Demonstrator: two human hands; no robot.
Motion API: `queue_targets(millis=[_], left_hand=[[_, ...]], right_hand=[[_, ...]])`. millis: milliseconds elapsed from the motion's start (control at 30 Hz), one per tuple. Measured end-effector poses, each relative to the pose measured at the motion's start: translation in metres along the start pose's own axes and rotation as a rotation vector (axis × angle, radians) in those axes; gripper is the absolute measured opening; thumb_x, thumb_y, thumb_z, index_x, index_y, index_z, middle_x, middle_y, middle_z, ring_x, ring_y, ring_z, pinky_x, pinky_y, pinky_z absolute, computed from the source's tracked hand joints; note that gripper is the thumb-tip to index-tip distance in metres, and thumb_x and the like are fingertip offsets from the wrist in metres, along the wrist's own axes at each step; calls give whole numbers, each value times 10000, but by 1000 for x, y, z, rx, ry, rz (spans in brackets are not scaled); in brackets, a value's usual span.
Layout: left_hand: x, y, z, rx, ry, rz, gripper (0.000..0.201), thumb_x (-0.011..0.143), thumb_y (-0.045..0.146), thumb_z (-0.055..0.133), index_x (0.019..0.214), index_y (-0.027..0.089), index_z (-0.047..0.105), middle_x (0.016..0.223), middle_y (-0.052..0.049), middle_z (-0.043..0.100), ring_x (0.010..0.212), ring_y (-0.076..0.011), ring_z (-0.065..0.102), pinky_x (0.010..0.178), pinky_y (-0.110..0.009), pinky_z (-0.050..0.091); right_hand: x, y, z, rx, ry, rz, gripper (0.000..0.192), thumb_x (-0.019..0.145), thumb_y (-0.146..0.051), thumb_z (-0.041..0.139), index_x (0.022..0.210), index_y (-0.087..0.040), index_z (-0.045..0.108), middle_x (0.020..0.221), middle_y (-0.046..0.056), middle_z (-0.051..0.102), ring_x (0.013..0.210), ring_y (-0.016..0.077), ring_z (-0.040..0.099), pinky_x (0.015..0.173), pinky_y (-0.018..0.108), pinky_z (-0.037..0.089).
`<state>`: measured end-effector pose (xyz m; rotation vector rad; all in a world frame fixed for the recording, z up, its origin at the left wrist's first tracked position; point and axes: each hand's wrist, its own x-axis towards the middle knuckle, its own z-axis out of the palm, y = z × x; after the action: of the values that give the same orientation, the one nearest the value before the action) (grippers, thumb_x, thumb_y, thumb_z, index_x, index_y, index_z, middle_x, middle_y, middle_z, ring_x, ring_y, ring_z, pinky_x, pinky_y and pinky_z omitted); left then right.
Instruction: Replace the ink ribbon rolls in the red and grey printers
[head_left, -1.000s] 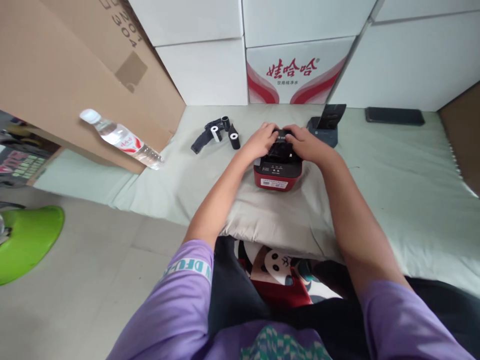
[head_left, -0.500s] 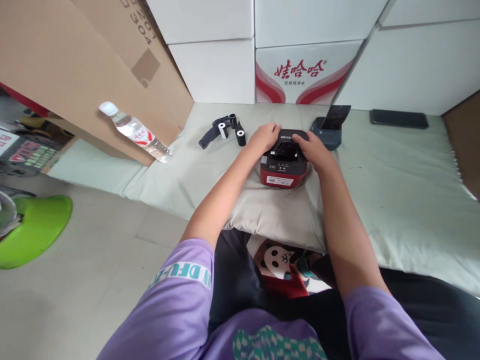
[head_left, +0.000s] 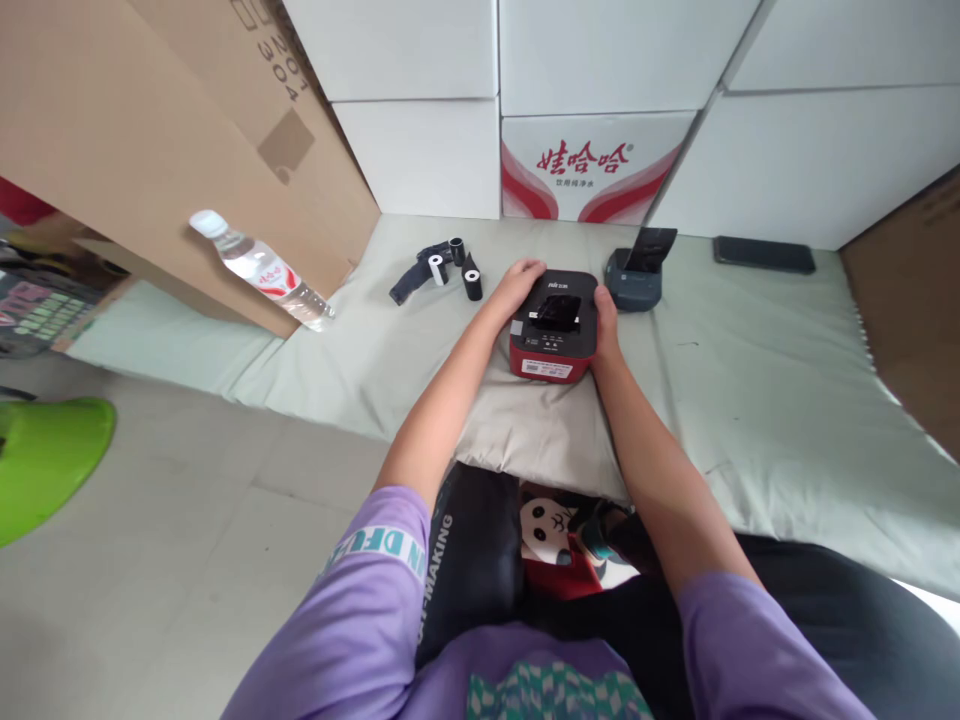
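Observation:
A red and black label printer [head_left: 555, 318] sits on the green cloth in front of me, with a glossy black strip [head_left: 561, 310] sticking out of its top slot. My left hand [head_left: 521, 284] holds the printer's left side near the far corner. On the opposite side my right hand [head_left: 606, 322] is pressed along the wall, its fingers partly hidden. Just past that hand stands a smaller dark blue printer [head_left: 634, 284], a black strip rising from it. Small rolls, one of them black and white [head_left: 472, 280], lie left of my left hand beside a loose dark strip [head_left: 414, 280].
A water bottle [head_left: 262, 270] leans against a tall cardboard box [head_left: 300, 200] on the left. White cartons [head_left: 596, 165] line the back. A black phone [head_left: 763, 254] lies at the back right. The cloth-covered surface [head_left: 720, 400] ends just above my lap.
My right hand has gone from the printer's top, where its thumb lay, down to the right side. The printer's lid area is now uncovered. The view has shifted slightly.

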<state>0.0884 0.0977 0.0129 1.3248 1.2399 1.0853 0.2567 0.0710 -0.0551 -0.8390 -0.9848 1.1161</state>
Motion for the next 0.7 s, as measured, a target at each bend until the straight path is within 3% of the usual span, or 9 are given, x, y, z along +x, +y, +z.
queue_targets(millis=[133, 233, 367, 533, 700], left_hand=[[-27, -38, -2, -406, -27, 119, 465, 981, 563, 588, 1319, 252, 658, 1462, -46, 695, 1454, -244, 601, 1255, -395, 428], [-41, -64, -3, -451, -41, 187, 610, 922, 677, 615, 1378, 275, 661, 1604, -24, 607, 1582, -233, 477, 1345, -384, 318], [-36, -76, 1, -455, -56, 213, 685, 884, 699, 629, 1423, 277, 644, 1659, -20, 554, 1623, -236, 419, 1364, -393, 297], [-33, -70, 4, -361, -15, 275, 622, 915, 705, 544, 1334, 276, 709, 1528, -23, 676, 1591, -229, 465, 1325, -396, 361], [-54, -56, -6, 5, 300, 334, 501, 1037, 618, 458, 1029, 236, 782, 1152, -87, 820, 1138, -251, 731, 1057, -384, 538]], right_hand=[[-2, 4, -2, -11, 48, -44, 595, 794, -801, 692, 1034, -256, 697, 1049, 16, 759, 1056, 220, 715, 1058, 396, 583], [-3, 3, -3, -83, 78, -91, 599, 836, -817, 630, 1028, -252, 673, 1016, 27, 724, 1016, 217, 701, 982, 384, 587], [-5, 0, -4, -158, 157, -161, 612, 815, -817, 662, 1012, -237, 657, 933, 15, 673, 888, 189, 662, 876, 355, 567], [-7, -4, -4, -224, 221, -200, 621, 798, -846, 659, 920, -238, 614, 829, -16, 594, 773, 154, 580, 784, 320, 522], [-5, -7, -3, -252, 259, -237, 654, 777, -883, 659, 801, -245, 520, 735, -48, 450, 677, 128, 457, 670, 288, 452]])
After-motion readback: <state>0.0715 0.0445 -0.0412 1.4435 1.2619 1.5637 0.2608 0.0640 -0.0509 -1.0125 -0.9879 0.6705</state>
